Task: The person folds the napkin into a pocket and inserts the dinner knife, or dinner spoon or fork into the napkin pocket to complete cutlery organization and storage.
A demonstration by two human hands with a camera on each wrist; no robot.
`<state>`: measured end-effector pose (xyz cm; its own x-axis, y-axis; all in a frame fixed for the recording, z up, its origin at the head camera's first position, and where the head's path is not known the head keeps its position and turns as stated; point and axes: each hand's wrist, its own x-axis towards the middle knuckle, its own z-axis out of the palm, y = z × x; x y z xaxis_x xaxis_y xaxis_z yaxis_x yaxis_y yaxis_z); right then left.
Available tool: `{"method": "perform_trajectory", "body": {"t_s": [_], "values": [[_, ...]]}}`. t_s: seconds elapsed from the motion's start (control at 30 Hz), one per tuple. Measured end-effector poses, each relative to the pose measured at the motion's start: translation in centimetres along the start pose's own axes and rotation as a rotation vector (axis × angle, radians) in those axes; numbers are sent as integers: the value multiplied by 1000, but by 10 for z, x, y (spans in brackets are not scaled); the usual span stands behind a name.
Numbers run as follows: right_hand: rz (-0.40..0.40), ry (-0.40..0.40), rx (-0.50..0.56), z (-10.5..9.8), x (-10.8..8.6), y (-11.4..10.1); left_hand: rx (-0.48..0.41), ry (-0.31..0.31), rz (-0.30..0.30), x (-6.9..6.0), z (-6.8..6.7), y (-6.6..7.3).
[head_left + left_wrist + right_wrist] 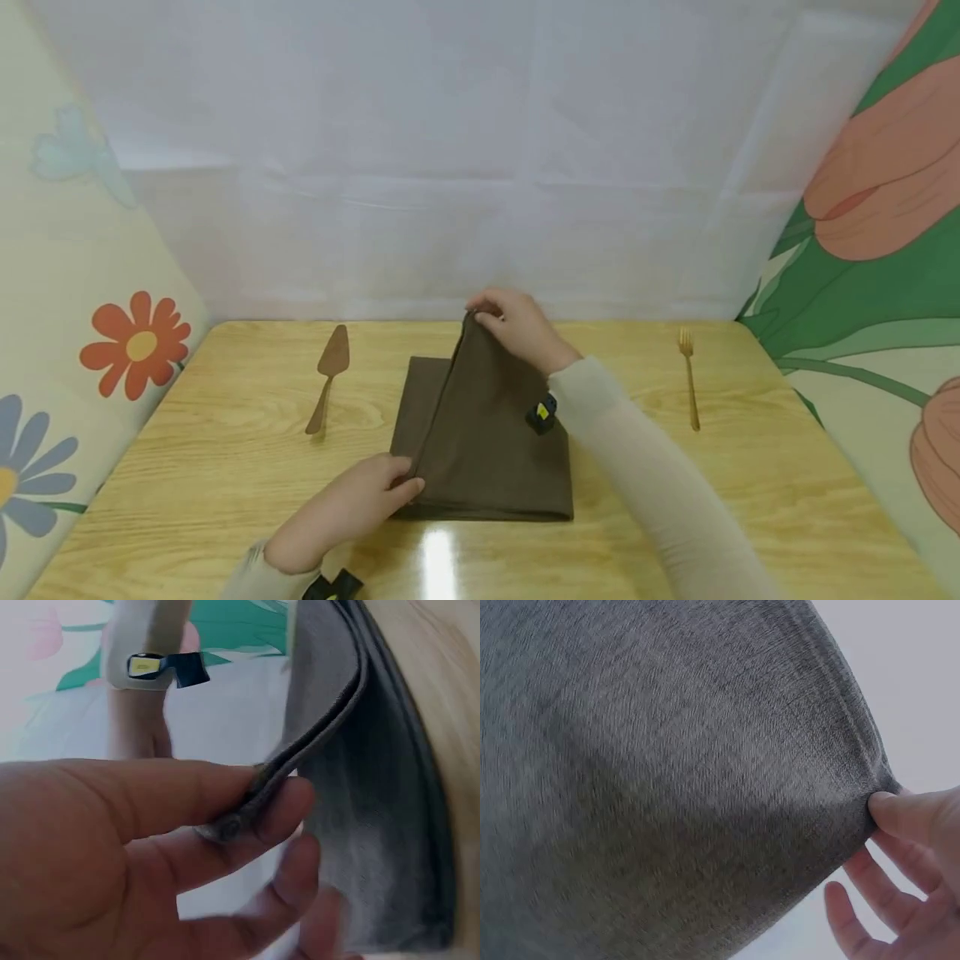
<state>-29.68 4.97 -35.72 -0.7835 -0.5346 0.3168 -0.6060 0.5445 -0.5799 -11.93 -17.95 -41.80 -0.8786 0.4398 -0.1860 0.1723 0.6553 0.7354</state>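
Note:
A dark brown cloth napkin [487, 442], folded in layers, lies on the table with its upper layer partly lifted. My right hand [521, 327] pinches the far corner of that layer between thumb and fingers, raised above the table. In the right wrist view the napkin [705, 765] stretches taut from the pinched corner. Near the table's front, my left hand [360, 500] grips the layer's near left corner. The left wrist view shows the hemmed edge of the napkin [330, 712] between the thumb and fingers of my left hand [150, 840].
To the left on the wooden table [225, 417] lies a copper-coloured cake server [334, 358]. A gold fork [690, 379] lies to the right. White sheeting [450, 167] hangs behind the table, with flower-patterned panels on both sides.

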Motion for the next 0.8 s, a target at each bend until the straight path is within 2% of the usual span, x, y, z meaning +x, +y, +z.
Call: {"method": "perform_trajectory", "body": {"t_s": [0.17, 0.33, 0.43, 0.6, 0.8], "values": [[-39, -29, -95, 12, 10, -10, 86, 24, -62, -1, -2, -5], [-35, -67, -119, 28, 20, -15, 46, -31, -140, -4, -5, -8], [-15, -72, -124, 38, 22, -17, 32, -53, -158, -6, -5, -8], [30, -53, -121, 55, 25, -23, 38, -60, -154, -5, -6, -9], [85, -13, -91, 79, 30, -26, 104, -71, -241, -3, -6, -9]]}}
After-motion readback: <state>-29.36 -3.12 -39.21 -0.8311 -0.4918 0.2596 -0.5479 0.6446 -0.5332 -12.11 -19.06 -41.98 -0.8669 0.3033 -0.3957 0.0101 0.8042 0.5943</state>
